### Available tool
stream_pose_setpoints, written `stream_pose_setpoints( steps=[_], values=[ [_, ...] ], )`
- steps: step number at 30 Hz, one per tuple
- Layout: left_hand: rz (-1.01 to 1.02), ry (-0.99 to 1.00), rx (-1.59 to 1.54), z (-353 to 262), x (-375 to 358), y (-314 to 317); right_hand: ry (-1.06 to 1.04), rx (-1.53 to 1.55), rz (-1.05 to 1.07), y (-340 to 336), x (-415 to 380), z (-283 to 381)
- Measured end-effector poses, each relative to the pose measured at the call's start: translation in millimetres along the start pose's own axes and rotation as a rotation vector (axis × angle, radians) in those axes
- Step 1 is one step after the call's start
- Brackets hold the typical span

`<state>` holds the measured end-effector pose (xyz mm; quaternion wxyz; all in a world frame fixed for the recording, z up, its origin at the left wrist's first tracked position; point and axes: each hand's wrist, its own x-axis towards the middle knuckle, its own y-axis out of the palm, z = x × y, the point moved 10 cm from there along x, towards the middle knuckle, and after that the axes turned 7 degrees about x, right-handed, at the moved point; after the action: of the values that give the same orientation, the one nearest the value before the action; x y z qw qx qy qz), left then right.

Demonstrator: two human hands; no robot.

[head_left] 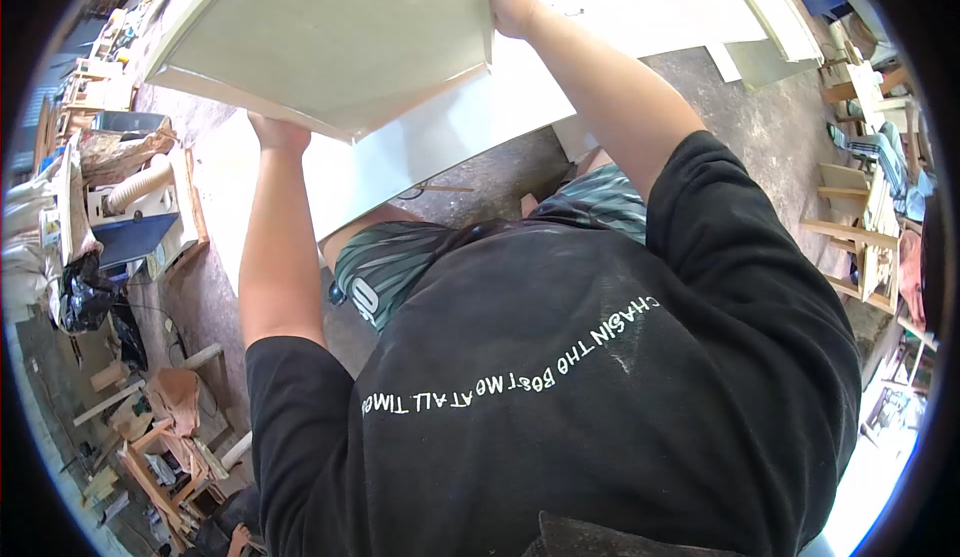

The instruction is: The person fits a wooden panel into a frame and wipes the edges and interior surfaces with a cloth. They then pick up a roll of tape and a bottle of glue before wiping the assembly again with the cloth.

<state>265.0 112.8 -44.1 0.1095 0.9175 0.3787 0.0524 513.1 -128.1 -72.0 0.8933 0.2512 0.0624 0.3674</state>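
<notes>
A large pale panel with raised edges [330, 32], like a shallow tray or framed board, is held tilted above a white work surface [440, 152]. My left hand [280, 133] grips its near left edge from below, the fingers mostly hidden behind it. On the opposite side, my right hand [511, 5] is closed round the right edge near the top of the view. One corner of the panel points toward my body. The panel's far end runs out of view.
Right of the white surface stands a long pale frame piece [770, 7]. At left are a ribbed hose [140, 185], a black plastic bag [88, 289] and wood scraps [175, 397]. Wooden frames [865, 242] stand at right. Part of another person [238, 539] shows at lower left.
</notes>
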Motion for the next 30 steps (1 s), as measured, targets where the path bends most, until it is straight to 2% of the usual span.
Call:
stream_pose_setpoints(
  steps=[2, 5, 8, 11, 17, 20, 23, 26, 28, 30],
  values=[
    [-0.017, -0.045, -0.082, 4.3, -4.1, -1.9, 0.073, 0.019, -0.047, 22.6, -20.1, 13.5],
    [-0.057, -0.046, -0.059, 5.3, -1.6, -10.3, 0.074, 0.041, -0.024, 18.0, -13.4, 6.8],
    [-0.045, 0.118, -0.114, -32.3, -9.9, 4.0, -0.023, 0.023, 0.013, 18.9, -7.2, 12.6],
    [0.076, 0.307, -0.036, -78.9, -18.5, 28.1, -0.093, -0.078, -0.058, -7.8, 11.1, 14.5],
    [-0.126, 0.175, -0.097, -108.3, -35.6, 33.2, -0.112, 0.222, 0.115, 49.8, 4.5, 65.8],
    [-0.086, 0.181, -0.156, -105.4, -31.7, 26.5, -0.065, 0.270, 0.127, 52.7, 7.4, 64.8],
    [-0.084, 0.211, -0.245, -91.6, -31.4, 4.7, -0.105, 0.264, 0.094, 47.8, 9.7, 58.3],
    [0.053, 0.403, 0.267, -86.7, -22.7, -18.9, -0.073, 0.295, 0.123, 46.2, 13.8, 38.9],
    [-0.065, 0.398, 0.309, -117.9, -55.7, 5.7, -0.058, 0.190, 0.083, 55.7, 8.8, 41.5],
    [-0.095, 0.381, 0.363, -122.1, -59.3, -4.1, 0.097, 0.144, -0.019, 54.1, 9.1, 26.5]
  ],
)
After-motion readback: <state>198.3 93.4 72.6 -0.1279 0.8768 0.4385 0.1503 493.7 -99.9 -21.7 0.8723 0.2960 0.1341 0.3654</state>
